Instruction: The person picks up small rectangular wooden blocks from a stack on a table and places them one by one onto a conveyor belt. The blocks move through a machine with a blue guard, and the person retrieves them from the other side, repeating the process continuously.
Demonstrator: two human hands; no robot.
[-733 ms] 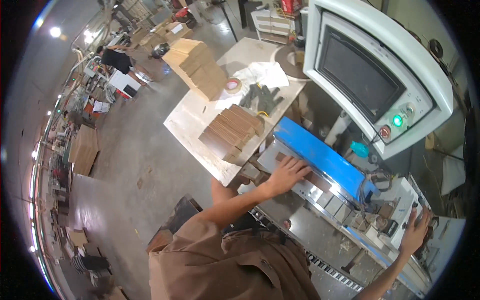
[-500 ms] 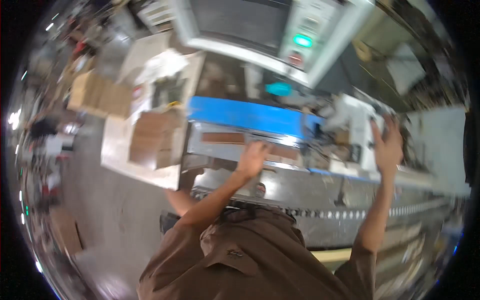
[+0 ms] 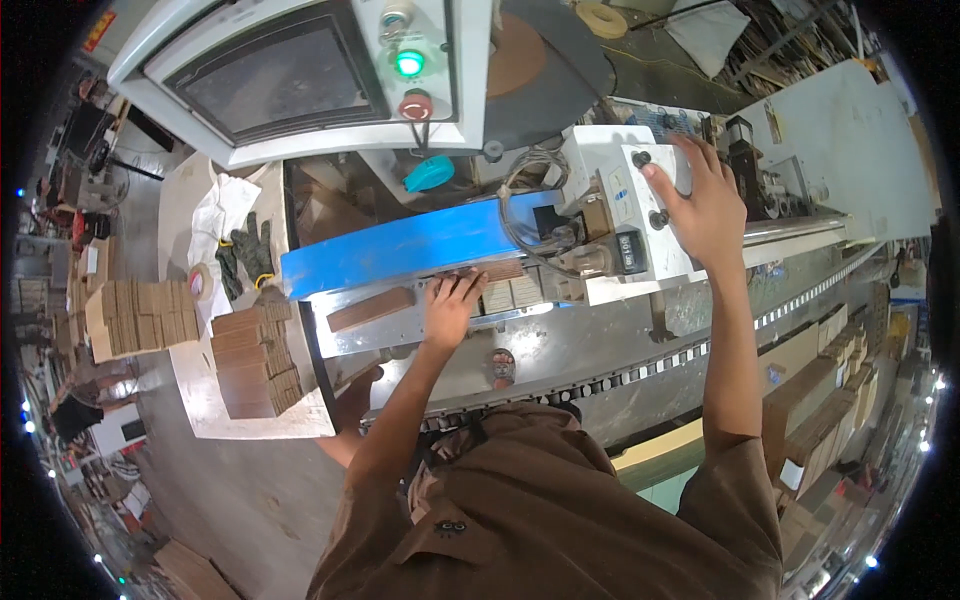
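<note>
My left hand (image 3: 452, 308) lies with its fingers a little apart on a flat brown wood-like strip (image 3: 502, 271) on the machine's metal bed, beside the blue guard (image 3: 400, 243). Just left of it, a second brown strip (image 3: 372, 309) rests on the bed. My right hand (image 3: 708, 208) is spread over the white machine head (image 3: 655, 225). Its thumb touches the face near two black knobs, and its other fingers reach over the top. Whether it presses on anything there cannot be seen.
To the left, a table (image 3: 185, 385) carries stacked brown blocks (image 3: 255, 365), dark gloves (image 3: 250, 250) and a tape roll (image 3: 201, 283). A control panel with a screen (image 3: 275, 75) stands beyond. Loose cables (image 3: 515, 210) hang by the machine head. A roller track (image 3: 620, 375) runs nearest me.
The view has turned, and the surroundings have shifted within it. My right hand has come onto the white machine head. My left hand remains at the metal bed by the strips.
</note>
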